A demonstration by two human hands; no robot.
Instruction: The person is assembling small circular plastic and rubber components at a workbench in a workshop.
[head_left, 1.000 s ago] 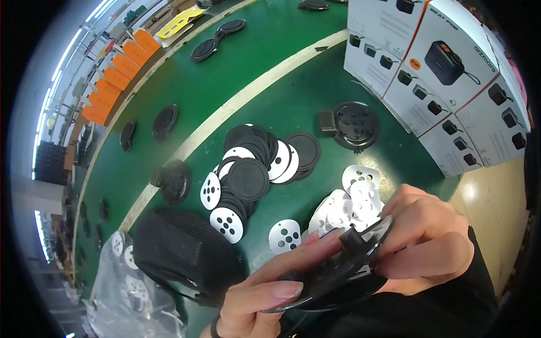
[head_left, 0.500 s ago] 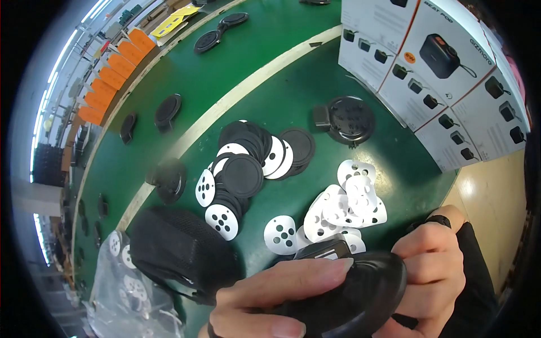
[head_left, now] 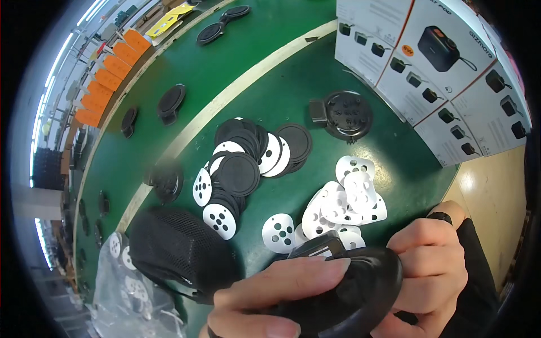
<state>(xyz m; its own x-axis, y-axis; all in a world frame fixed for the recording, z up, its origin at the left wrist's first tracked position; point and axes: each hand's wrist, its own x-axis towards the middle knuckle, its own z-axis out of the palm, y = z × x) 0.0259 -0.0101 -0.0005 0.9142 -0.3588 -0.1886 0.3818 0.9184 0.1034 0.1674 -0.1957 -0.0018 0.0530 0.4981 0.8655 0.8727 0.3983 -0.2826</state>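
Observation:
Close in front of me is a black round plastic housing [head_left: 367,281] with a small rectangular block [head_left: 320,244] jutting from its far side. My left hand [head_left: 276,290] holds it from the left, the thumb or a finger lying across its top. My right hand [head_left: 431,265] is curled against the right rim, its fingertips hidden by the housing. Just beyond lie overlapping white perforated discs [head_left: 345,200]. Farther left is a pile of black round pads [head_left: 239,174] and white-backed discs [head_left: 219,221]. A similar black housing [head_left: 349,115] rests with its studded face up.
A black mesh-covered object [head_left: 183,248] and a clear plastic bag [head_left: 121,298] of white discs stand at left. Past a pale strip [head_left: 248,87], black housings [head_left: 171,101] lie on green. A printed white carton [head_left: 389,84] stands far right. Orange cards [head_left: 107,79] line the far edge.
The view has shifted slightly, so the things on the table sit a little differently in the picture. Both hands keep nearly the same hold on the black housing.

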